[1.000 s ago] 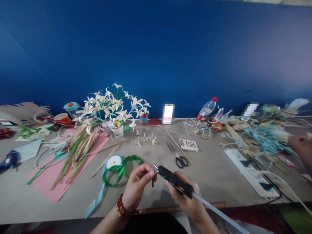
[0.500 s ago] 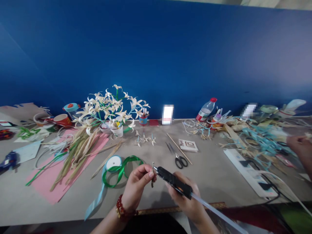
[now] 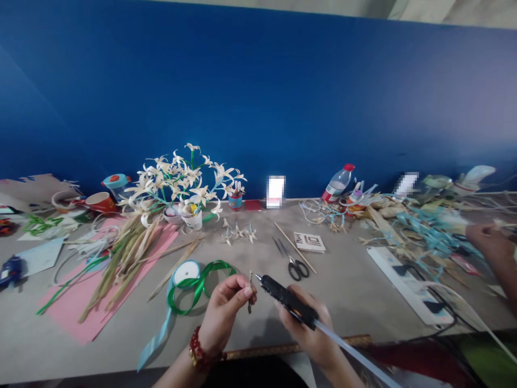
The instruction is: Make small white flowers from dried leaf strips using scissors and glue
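My left hand (image 3: 226, 303), with a red beaded bracelet at the wrist, pinches a short, thin, brownish stem-like piece (image 3: 251, 280) upright between thumb and fingers. A black hot glue gun (image 3: 287, 300) is gripped in my right hand (image 3: 313, 337). Its metal nozzle points left at the stem-like piece, with a small gap between them. From the gun's back a long translucent glue stick (image 3: 347, 347) runs down to the right. Left of my left hand lie a loop of green ribbon (image 3: 201, 291) and a light blue ribbon spool (image 3: 188, 272).
Scissors (image 3: 298, 269), a thin stick (image 3: 294, 248) and a white card (image 3: 309, 242) lie ahead. White artificial flowers (image 3: 189, 178) stand in cups. Dried husks rest on pink paper (image 3: 75, 326). At right are a power strip (image 3: 407, 288) and another person's hand (image 3: 490, 242).
The glue gun's nozzle has come away from the stem-like piece, where it was touching or nearly touching. The whole view has shifted slightly.
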